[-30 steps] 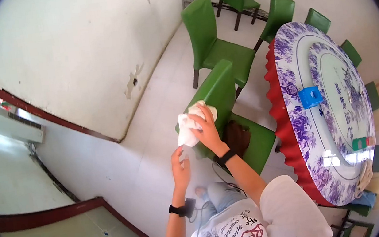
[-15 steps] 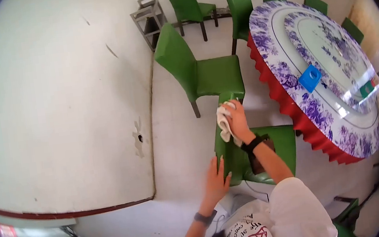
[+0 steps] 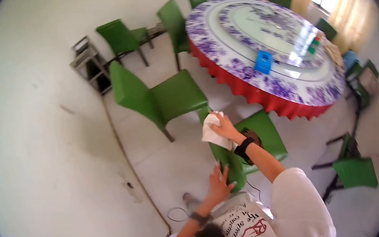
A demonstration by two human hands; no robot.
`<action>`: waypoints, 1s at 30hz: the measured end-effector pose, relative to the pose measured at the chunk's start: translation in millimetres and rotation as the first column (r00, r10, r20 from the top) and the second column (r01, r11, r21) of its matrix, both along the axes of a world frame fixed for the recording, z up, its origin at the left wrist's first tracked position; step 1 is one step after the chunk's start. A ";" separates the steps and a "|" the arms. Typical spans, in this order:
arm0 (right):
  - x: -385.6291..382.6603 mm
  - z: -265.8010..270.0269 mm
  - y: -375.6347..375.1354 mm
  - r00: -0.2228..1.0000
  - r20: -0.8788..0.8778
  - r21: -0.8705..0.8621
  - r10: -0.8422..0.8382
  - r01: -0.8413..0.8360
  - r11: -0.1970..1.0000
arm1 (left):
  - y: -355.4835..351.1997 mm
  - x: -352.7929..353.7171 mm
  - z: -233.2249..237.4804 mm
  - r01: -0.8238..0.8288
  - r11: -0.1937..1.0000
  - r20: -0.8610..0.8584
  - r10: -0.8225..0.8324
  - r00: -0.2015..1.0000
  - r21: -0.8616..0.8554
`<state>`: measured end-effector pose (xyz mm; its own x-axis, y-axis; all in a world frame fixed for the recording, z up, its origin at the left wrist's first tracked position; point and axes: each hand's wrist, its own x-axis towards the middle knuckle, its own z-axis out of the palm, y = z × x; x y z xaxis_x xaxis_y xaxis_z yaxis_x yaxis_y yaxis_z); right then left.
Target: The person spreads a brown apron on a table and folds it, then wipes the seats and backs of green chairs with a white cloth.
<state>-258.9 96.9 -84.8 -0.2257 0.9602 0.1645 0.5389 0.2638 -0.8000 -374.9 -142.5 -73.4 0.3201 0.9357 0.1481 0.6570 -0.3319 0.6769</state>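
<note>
A metal rack (image 3: pixel 83 60) stood beside the wall at far left, with an empty-seated green chair (image 3: pixel 174 94) nearer. Next came the left hand (image 3: pixel 218 188), its grip open and holding nothing, fingers spread against the backrest (image 3: pixel 235 172) of a closer chair. Farther up that backrest lay a white cloth (image 3: pixel 211 133), under the right hand (image 3: pixel 224 128), whose grip was closed over it. A brown object (image 3: pixel 253 137), partly hidden by the right wrist, sat on the chair's seat (image 3: pixel 270 144). Beyond, the round, red-skirted bench (image 3: pixel 240 72) carried a blue box (image 3: pixel 263 63) near its edge.
</note>
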 end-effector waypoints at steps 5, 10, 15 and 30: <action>33.4 23.6 -120.6 1.000 0.005 -0.312 0.007 -0.005 0.950 | 51.9 -64.1 23.7 0.205 0.974 0.015 -0.208 0.978 0.099; 34.9 95.0 -238.9 0.963 0.162 -0.251 -0.216 0.251 0.935 | 86.2 -69.6 53.9 0.537 0.843 -0.069 -0.535 0.842 0.030; 25.8 64.9 -290.2 0.812 0.008 -0.289 -0.583 0.560 0.776 | 100.1 -36.5 33.8 0.811 0.584 -0.169 -0.797 0.580 0.031; -16.8 163.8 -219.8 0.247 -0.152 0.081 -0.957 0.968 0.237 | 208.1 18.2 110.8 0.826 0.218 0.544 -0.662 0.517 -0.520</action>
